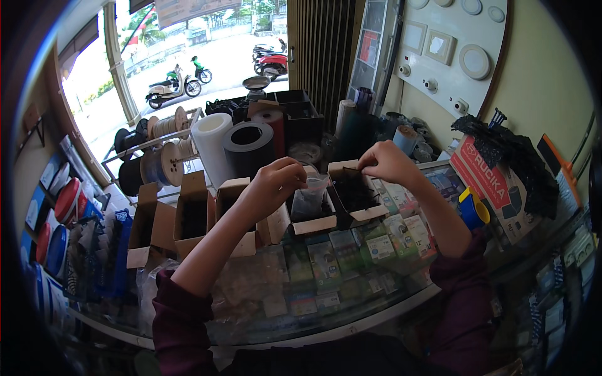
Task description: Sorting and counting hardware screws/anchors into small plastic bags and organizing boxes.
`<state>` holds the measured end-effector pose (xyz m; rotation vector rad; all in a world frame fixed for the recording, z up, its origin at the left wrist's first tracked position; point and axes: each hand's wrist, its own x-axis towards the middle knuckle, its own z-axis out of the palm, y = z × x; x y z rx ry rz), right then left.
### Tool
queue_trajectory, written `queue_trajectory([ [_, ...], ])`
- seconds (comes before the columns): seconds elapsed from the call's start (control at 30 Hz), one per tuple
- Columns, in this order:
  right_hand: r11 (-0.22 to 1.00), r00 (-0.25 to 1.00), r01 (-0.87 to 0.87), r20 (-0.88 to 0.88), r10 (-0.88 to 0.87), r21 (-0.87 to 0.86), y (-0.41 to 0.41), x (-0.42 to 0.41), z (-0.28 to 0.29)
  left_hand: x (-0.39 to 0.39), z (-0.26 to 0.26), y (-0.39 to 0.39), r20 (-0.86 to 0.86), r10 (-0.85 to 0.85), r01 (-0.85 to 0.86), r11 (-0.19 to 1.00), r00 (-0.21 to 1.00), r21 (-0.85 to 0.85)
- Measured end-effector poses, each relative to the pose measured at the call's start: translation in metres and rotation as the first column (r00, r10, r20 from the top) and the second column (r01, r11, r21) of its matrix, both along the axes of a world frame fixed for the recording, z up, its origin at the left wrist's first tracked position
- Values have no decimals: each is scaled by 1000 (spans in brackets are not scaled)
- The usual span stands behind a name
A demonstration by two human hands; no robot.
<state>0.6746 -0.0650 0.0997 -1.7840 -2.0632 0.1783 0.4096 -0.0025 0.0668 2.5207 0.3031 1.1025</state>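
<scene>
My left hand [283, 177] pinches the top of a clear plastic bag [310, 195], which hangs over an open cardboard box [314, 226]. The bag's lower part sits inside that box's opening; its contents are unclear. At the back corner of the neighbouring box [369, 214], my right hand [386, 162] has thumb and forefinger together on a thin dark piece [350, 169]. Many dark slender pieces [353, 191] fill this box, too dark to name exactly. More open cardboard boxes [190, 211] with dark contents line the glass counter to the left.
Under the glass countertop [254, 282] lie packaged LED lamps [381, 246]. Upright sheet rolls [248, 145] and cable spools [164, 164] stand beyond the boxes. A blue and yellow tape dispenser [472, 210] and a Rucika carton [491, 188] are at right. Crumpled clear plastic [157, 277] lies left.
</scene>
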Motion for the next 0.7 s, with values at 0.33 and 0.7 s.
queue_trajectory([
  [0.33,900,901,-434,-23,434,-31,6,-57,46,-2,3,-12,-34,-8,8,1000,999,-2],
  [0.7,883,883,-468,56,466,35,5,-76,29,-6,-1,-17,-29,50,-52,997,998,-55],
])
